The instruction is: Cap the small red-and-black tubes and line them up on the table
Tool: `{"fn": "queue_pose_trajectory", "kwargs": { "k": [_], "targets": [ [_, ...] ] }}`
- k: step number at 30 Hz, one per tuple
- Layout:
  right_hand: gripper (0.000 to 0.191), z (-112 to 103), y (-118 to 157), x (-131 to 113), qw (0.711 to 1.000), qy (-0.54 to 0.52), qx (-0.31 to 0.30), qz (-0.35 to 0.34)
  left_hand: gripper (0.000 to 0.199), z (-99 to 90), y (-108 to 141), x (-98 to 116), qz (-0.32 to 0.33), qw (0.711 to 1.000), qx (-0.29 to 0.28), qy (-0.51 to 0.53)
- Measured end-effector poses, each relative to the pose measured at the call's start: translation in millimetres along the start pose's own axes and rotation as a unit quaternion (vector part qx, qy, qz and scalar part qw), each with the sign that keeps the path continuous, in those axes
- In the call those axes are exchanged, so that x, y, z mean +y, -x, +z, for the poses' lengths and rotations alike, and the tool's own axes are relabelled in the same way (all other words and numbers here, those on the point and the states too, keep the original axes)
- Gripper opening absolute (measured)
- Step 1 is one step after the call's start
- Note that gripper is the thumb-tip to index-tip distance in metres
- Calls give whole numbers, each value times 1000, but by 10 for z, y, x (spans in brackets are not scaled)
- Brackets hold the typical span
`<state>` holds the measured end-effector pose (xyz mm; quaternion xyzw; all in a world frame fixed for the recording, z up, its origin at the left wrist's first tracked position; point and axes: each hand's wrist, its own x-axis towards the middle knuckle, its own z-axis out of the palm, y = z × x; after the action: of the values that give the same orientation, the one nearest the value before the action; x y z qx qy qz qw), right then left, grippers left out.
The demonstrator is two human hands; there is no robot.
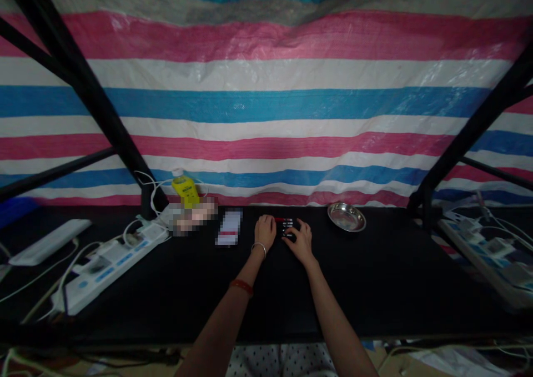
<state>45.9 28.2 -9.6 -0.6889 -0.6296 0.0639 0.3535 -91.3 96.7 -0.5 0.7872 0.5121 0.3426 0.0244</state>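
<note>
Several slim red and black pen-like sticks with silvery parts lie side by side on the black tabletop between my hands; a red one (283,220) is farthest from me. My left hand (265,231) rests at their left ends, its fingers close together and lying on the table. At their right ends, my right hand (301,240) curves around the row, thumb apart from the fingers. Its thumb is at the nearest black stick (287,234), and its fingertips are near the far sticks. The hands partly cover the sticks, so their full shape is hidden.
A steel dish (346,217) stands to the right. On the left are a blurred phone-like item (229,228), a yellow bottle (185,189) and a white power strip (112,266) with cables. Another power strip (485,249) lies far right. Black frame posts and a striped sheet (266,105) bound the table.
</note>
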Motion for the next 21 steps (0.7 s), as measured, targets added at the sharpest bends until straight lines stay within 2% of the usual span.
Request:
{"fn": "queue_pose_trajectory", "kwargs": {
  "k": [8, 13, 17, 19, 21],
  "targets": [
    [12, 46, -5, 31, 999, -34, 19, -17, 22, -28, 8, 16, -7, 1000, 12, 5],
    [16, 31, -38, 40, 987, -142, 69, -4, 25, -72, 36, 33, -23, 999, 25, 33],
    [24, 32, -73, -7, 940, -328, 92, 16, 26, -89, 120, 108, -50, 991, 53, 112],
    [28, 61, -83, -43, 900, -425, 76, 60, 26, -87, 162, 176, -47, 985, 43, 160],
    [32, 98, -87, -75, 847, -518, 46, 112, 25, -83, 186, 258, -41, 978, 25, 205]
  ]
}}
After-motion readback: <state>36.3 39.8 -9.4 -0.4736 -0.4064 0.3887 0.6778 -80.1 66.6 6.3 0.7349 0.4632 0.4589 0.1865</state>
